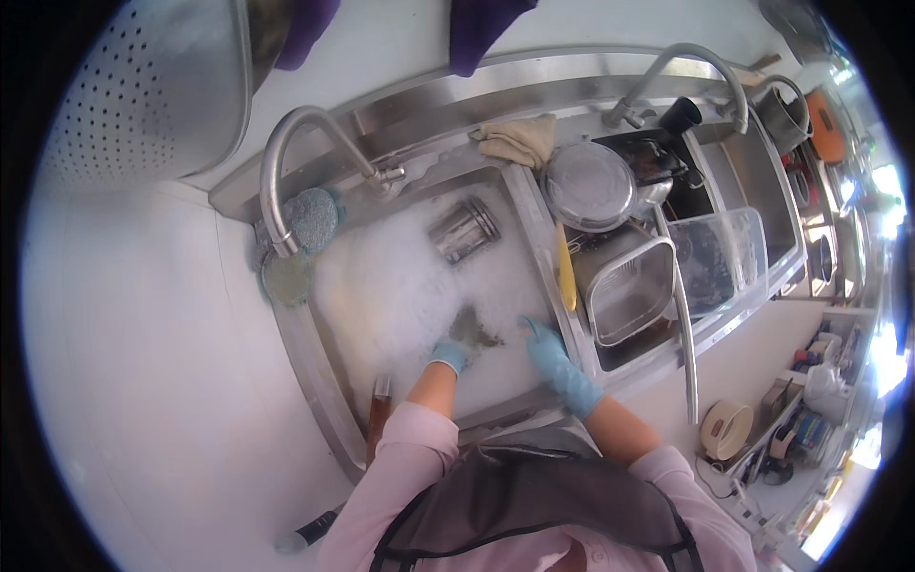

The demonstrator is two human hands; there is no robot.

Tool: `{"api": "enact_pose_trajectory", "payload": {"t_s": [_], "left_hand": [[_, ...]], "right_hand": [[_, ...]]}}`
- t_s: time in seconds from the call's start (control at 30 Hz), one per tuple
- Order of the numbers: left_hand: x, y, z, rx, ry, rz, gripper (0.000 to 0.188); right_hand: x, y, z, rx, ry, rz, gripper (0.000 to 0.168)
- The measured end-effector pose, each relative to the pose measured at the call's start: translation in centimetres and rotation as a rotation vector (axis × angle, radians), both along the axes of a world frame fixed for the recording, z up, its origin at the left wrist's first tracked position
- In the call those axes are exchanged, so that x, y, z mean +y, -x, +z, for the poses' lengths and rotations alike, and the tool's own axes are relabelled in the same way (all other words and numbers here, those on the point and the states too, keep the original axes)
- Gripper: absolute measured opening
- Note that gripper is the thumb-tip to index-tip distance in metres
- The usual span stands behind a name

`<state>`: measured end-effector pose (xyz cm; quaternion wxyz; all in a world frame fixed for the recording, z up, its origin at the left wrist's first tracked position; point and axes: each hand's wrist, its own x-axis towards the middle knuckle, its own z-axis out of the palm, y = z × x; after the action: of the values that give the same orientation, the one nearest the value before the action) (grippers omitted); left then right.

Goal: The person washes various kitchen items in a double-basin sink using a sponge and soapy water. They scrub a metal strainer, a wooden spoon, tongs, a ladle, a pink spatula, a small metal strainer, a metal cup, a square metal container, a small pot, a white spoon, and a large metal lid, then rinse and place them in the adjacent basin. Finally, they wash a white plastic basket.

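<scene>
A stainless steel sink basin (532, 214) full of white suds (386, 286) lies before me. My left hand (449, 355), in a light blue glove, is dipped into the foam up to about the wrist. Its fingers are hidden, beside a patch of darker water (472, 329). Along the basin's right wall is my right hand (554, 361), in a matching glove; foam and the angle hide what its fingers do. A metal container (465, 230) lies tilted in the suds farther back. Close to my left forearm, a brown-handled utensil (379, 411) leans at the front left of the basin.
A curved faucet (304, 118) arches over the left rim near round scouring pads (312, 218). A beige cloth (518, 139) rests behind the basin. To the right are a round lidded pot (590, 186), a yellow-handled utensil (565, 268), a rectangular metal pan (632, 293) and a clear plastic tub (743, 250).
</scene>
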<state>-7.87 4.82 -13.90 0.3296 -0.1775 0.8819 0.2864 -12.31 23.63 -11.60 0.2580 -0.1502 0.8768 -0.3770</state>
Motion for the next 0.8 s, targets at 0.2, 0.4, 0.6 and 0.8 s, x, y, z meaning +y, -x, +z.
{"api": "enact_pose_trajectory", "payload": {"t_s": [0.2, 0.4, 0.6, 0.8], "left_hand": [[-0.2, -1.5, -9.0, -0.332, -0.458, 0.481, 0.056], [2.5, -4.9, -6.9, 0.367, -0.303, 0.536, 0.053], [1.7, -4.0, -3.1, 0.209, -0.009, 0.110, 0.049], [0.1, -4.1, -2.4, 0.131, -0.030, 0.081, 0.042]], "right_hand": [[0.1, -1.4, -4.3, 0.078, -0.159, -0.085, 0.024], [-0.8, -0.4, -1.5, -0.005, -0.182, -0.105, 0.025], [-0.8, 0.7, 0.2, -0.157, -0.165, -0.039, 0.033], [-2.1, 0.3, 0.2, -0.218, 0.047, -0.172, 0.030]]}}
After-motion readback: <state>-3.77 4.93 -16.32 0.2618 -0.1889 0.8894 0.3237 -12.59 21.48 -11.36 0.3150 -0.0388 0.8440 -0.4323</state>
